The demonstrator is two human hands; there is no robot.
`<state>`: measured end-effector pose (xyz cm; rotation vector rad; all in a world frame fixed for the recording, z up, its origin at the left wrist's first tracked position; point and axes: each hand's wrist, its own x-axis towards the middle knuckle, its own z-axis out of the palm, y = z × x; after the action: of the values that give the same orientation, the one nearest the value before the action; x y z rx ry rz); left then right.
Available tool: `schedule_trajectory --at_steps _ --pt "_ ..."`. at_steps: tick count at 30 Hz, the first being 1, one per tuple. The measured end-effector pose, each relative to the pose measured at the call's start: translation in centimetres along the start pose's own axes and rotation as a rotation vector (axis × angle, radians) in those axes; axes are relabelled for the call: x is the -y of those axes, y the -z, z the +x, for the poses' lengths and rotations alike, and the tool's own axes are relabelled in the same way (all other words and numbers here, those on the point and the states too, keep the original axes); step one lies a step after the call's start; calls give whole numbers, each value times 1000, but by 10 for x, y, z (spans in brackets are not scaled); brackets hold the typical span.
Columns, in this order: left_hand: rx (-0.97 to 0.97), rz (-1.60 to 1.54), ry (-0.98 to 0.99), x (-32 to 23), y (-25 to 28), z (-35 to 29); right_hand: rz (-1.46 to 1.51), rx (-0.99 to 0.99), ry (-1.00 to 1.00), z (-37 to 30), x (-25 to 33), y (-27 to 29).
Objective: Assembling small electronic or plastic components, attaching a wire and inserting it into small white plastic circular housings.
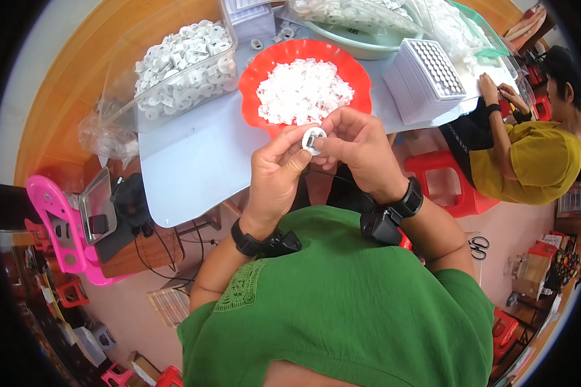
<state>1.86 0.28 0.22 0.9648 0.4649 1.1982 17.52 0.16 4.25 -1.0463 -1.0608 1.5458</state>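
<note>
My left hand and my right hand meet in front of my chest, both pinching one small round white plastic part with a metal piece in its middle. Just beyond my fingers stands a red scalloped bowl heaped with small white plastic pieces. Both wrists wear black bands with small black devices.
A clear bin of white round parts stands at the left on the pale table. A stack of white trays and a green basin lie at the right. Another person in a yellow shirt works there. Red stool, scissors below.
</note>
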Motion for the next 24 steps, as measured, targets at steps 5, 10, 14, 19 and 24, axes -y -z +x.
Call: schedule_trajectory --at_steps 5,10,14,19,24 --pt "-39 -12 -9 3 -2 -1 -49 -46 60 -2 -5 -4" --pt "-17 -12 28 -4 -3 -2 -20 -60 59 -8 1 -7" --pt "14 -56 35 -1 -2 -2 29 -4 58 -6 -1 3" --pt "18 -33 1 2 0 -2 22 -23 58 -8 -1 -1" --pt "0 2 12 2 -1 -1 60 -36 34 -8 -4 -2"
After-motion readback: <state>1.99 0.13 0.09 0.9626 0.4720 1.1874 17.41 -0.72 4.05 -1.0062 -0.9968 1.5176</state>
